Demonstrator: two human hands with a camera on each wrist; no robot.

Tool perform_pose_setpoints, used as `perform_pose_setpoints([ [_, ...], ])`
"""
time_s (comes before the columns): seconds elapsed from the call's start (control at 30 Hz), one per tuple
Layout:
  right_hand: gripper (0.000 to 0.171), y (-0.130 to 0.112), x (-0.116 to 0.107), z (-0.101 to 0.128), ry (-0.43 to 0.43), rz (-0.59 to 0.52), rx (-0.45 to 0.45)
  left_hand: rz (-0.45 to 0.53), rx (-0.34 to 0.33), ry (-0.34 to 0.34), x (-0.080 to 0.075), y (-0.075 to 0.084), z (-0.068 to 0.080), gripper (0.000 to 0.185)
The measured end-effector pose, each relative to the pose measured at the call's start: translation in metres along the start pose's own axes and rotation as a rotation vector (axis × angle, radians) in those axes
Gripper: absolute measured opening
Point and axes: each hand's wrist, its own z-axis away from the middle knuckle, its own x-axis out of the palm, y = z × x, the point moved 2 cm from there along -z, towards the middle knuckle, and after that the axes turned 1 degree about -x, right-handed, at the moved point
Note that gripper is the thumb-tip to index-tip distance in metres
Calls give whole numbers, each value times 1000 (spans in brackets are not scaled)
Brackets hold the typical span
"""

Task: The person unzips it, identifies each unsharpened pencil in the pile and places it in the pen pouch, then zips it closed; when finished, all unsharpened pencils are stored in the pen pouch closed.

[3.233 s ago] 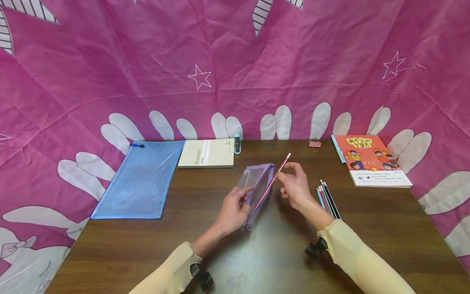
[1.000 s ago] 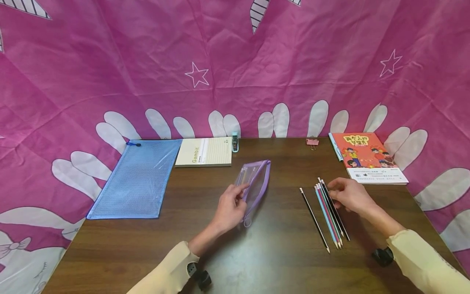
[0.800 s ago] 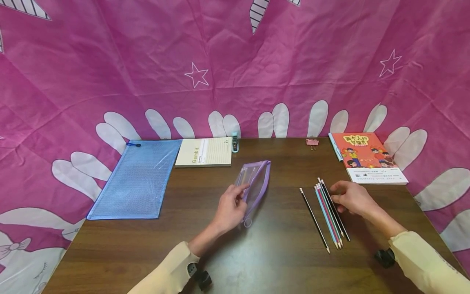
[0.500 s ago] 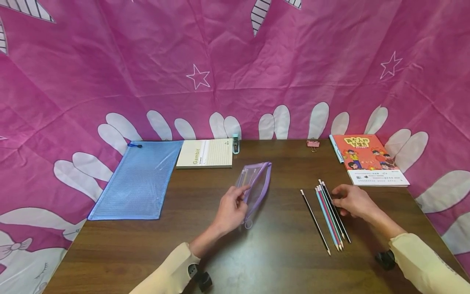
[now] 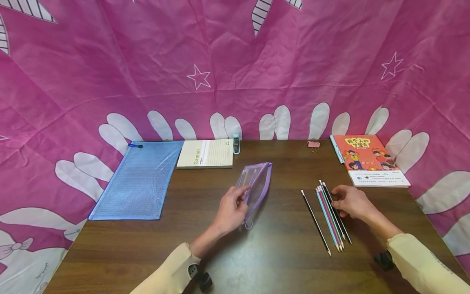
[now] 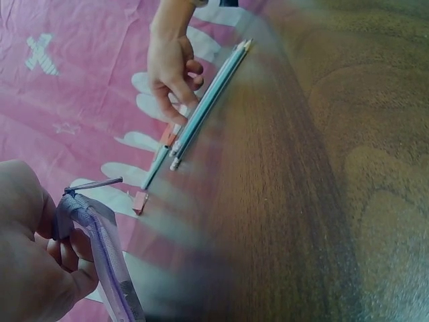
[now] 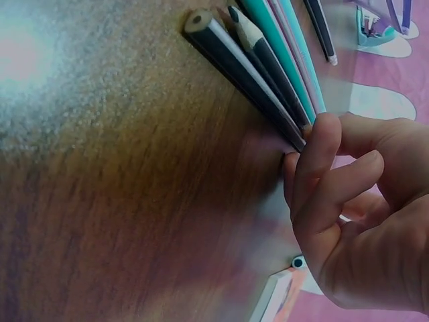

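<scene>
Pencils (image 5: 330, 214) lay in a tight row on the counter (image 5: 257, 253) at your right, one black pencil (image 5: 315, 221) a little apart on their left; your right hand (image 5: 350, 202) rested at the row's far-right edge, fingers (image 7: 315, 157) curled against the outermost dark pencil, touching it but not yet closed round it; I judged them light, stiff and apt to roll, best pinched mid-shaft one at a time. Your left hand (image 5: 231, 208) pinched the open edge of the purple mesh pencil pouch (image 5: 257, 185) at mid-counter; it looked soft and limp, so its mouth needed holding open. Along the back edge lay a blue mesh zip folder (image 5: 141, 179), a Gambit notepad (image 5: 205, 154), a small teal stapler (image 5: 236, 143), a pink binder clip (image 5: 313, 144) and an orange picture book (image 5: 369, 160); nothing stood between pencils and pouch.
</scene>
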Motion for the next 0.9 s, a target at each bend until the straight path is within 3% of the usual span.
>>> perform_pose_setpoints([
  [0.17, 44, -1, 2, 0, 16, 75, -7, 3, -7, 1, 0, -1, 1, 54],
  [0.43, 55, -6, 2, -1, -12, 200, 60, 1, 3, 3, 2, -2, 2, 54],
  [0.9, 54, -11, -2, 0, 93, 50, -5, 7, -18, -9, 2, -1, 1, 54],
])
